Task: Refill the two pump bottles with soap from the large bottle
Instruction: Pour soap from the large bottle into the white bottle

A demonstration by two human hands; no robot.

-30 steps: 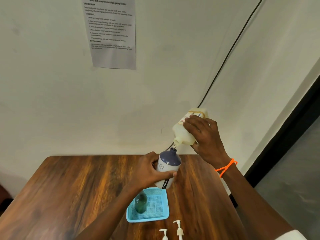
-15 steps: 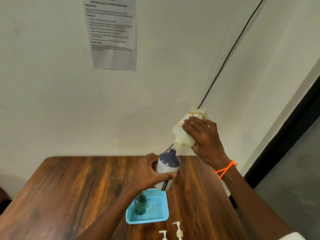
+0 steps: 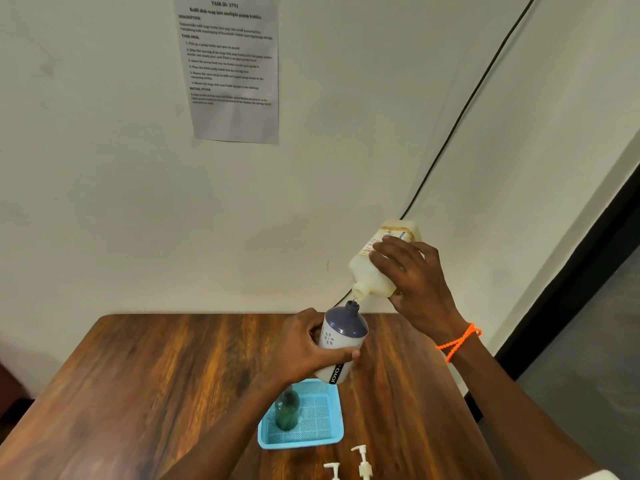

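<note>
We clasp the pump bottle (image 3: 341,344) in the left hand (image 3: 304,351) under the tilted large bottle (image 3: 377,268), clasped by the right hand (image 3: 412,278), so soap enters its neck.

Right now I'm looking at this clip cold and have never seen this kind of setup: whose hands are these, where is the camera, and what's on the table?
No machine here: a person wears a camera on the head, looking down at both bare hands. The left hand grips a white pump bottle with its pump off. The right hand tips the large soap bottle so its mouth sits just above that opening. On the wooden table a blue tray holds a green bottle; two loose pump heads lie nearer the camera.
</note>
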